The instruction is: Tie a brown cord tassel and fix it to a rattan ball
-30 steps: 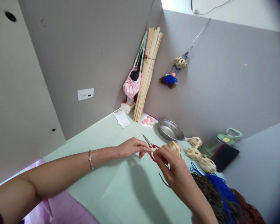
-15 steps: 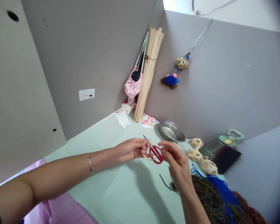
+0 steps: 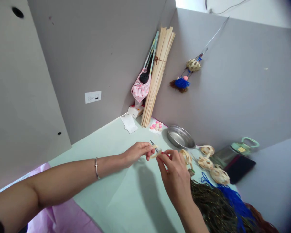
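A thin pale strip (image 3: 153, 156), like split bamboo or wood, curls between my two hands above the pale green table. My left hand (image 3: 139, 152) pinches one end between thumb and fingers. The fingertips of my right hand (image 3: 176, 168) are closed on the strip's other part, close to the left fingertips. Behind them lies a pair of scissors (image 3: 152, 142); its blade tips show, while my right hand covers most of the red handles. A woven strip ball (image 3: 185, 156) sits just beyond my right hand.
More woven balls (image 3: 220, 175) lie at the right, by a bottle (image 3: 224, 155) and a dark phone-like slab (image 3: 241, 168). Brown and blue yarn (image 3: 213, 204) heaps at lower right. A metal bowl (image 3: 181, 137), pink beads (image 3: 156, 126) and bundled wooden strips (image 3: 157, 81) stand at the back.
My right hand has moved left and down to my left hand and now pinches the strip. It covers the red scissor handles that showed before. The view has shifted slightly.
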### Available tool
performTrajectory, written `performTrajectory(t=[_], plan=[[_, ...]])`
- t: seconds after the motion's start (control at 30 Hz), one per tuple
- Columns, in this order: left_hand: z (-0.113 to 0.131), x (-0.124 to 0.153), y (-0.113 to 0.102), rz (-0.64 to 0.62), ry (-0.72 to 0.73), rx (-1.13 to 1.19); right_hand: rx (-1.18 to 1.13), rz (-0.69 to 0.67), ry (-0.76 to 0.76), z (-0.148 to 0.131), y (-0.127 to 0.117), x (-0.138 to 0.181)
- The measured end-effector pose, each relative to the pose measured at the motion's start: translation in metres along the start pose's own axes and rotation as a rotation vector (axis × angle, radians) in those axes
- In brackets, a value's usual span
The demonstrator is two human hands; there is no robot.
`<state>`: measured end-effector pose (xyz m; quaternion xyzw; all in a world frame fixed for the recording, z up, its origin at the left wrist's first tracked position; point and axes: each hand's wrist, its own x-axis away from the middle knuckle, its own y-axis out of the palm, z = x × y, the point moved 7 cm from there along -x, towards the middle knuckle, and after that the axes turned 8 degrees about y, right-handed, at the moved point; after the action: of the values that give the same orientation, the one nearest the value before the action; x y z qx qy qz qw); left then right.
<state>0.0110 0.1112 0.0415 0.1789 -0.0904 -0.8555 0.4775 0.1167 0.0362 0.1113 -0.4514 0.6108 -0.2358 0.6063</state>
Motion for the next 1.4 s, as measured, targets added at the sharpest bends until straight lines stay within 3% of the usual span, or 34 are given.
performTrajectory(t=[0.1,0.17,0.27,0.37,0.47,0.57,0.67,0.73,0.83,0.93,1.03,1.17,1.4], plan=[[0.002,-0.003,-0.009,0.019,0.074,-0.258,-0.249,-0.092,-0.099,-0.024,-0.011,0.002],[0.0,0.0,0.001,-0.097,0.129,-0.368,-0.49,-0.272,-0.059,-0.031,-0.009,0.003],[-0.002,0.018,0.037,-0.416,0.248,-0.447,-0.785,-0.417,0.229,-0.009,0.002,0.003],[0.001,0.038,0.062,-0.569,0.303,-0.417,-1.137,-0.42,0.582,0.029,0.025,0.005],[-0.004,0.041,0.064,-0.543,0.152,-0.294,-1.438,-0.509,0.803,0.045,0.056,0.01],[-0.012,0.03,0.047,-0.34,-0.045,-0.025,-1.505,-0.433,0.848,0.049,0.064,0.007],[-0.014,0.018,0.03,-0.137,-0.11,0.312,-1.398,-0.298,0.792,0.049,0.049,0.003],[-0.013,0.013,0.024,-0.067,-0.13,0.448,-1.188,-0.19,0.67,0.049,0.031,-0.001],[-0.014,0.011,0.022,-0.052,-0.153,0.523,-0.712,-0.07,0.363,0.036,0.007,-0.005],[-0.016,0.011,0.023,-0.07,-0.145,0.523,-0.327,-0.041,0.169,0.022,0.007,-0.001],[-0.019,0.009,0.018,-0.059,-0.122,0.47,-0.153,-0.075,0.118,0.017,0.017,0.002],[-0.018,0.004,0.003,0.006,-0.096,0.376,-0.145,-0.094,0.104,0.019,0.019,0.002],[-0.011,0.006,0.009,-0.084,-0.123,0.285,-0.052,-0.154,0.147,0.023,0.031,0.006]])
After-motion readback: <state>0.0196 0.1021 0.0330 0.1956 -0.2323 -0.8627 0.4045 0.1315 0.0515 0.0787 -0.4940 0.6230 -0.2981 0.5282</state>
